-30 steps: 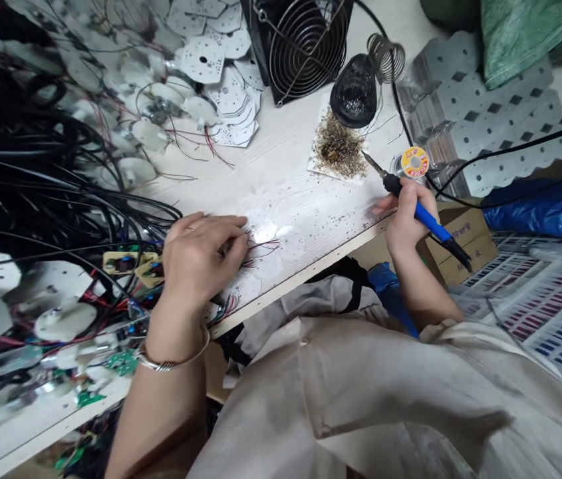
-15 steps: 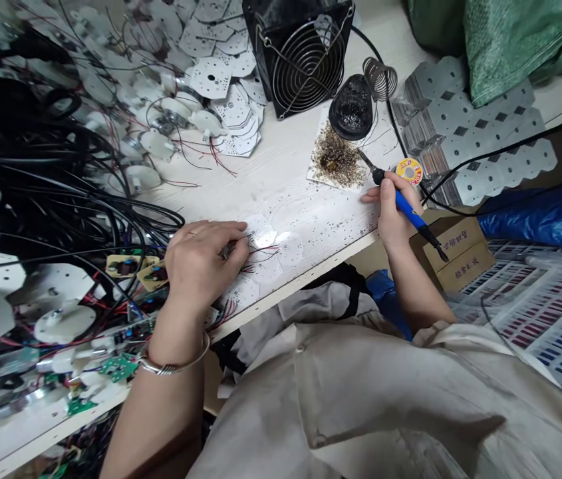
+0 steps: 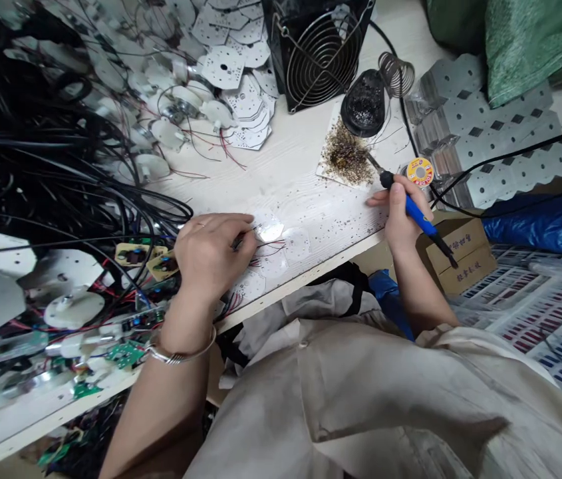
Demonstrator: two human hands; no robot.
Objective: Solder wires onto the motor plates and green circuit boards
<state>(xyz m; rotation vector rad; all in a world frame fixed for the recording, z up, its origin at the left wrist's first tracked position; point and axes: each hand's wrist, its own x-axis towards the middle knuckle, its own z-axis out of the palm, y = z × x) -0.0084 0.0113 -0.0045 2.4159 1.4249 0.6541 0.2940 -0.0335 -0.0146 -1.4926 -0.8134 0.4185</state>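
In my right hand (image 3: 403,216) is a blue soldering iron (image 3: 418,216), its tip pointing away from me at the edge of a brown, grainy heap (image 3: 344,156) on a white square plate. My left hand (image 3: 215,256) rests on the bench with thumb and fingers closed round a small dark part, mostly hidden. Thin red and black wires (image 3: 273,246) stick out beside its fingertips. Under and beside that hand lie white perforated circuit boards (image 3: 296,245). A yellow-and-red solder spool (image 3: 419,171) stands just beyond my right hand.
Behind the heap are a black iron stand (image 3: 363,103) with a coil holder and a black fan (image 3: 323,63). Black cables (image 3: 61,153) and white wired motors (image 3: 168,133) crowd the left. Stacked grey plates (image 3: 490,126) lie right; a cardboard box (image 3: 460,256) sits below.
The view has shifted slightly, so the bench things appear a little further right. Both hands keep their grips and nearly the same places.
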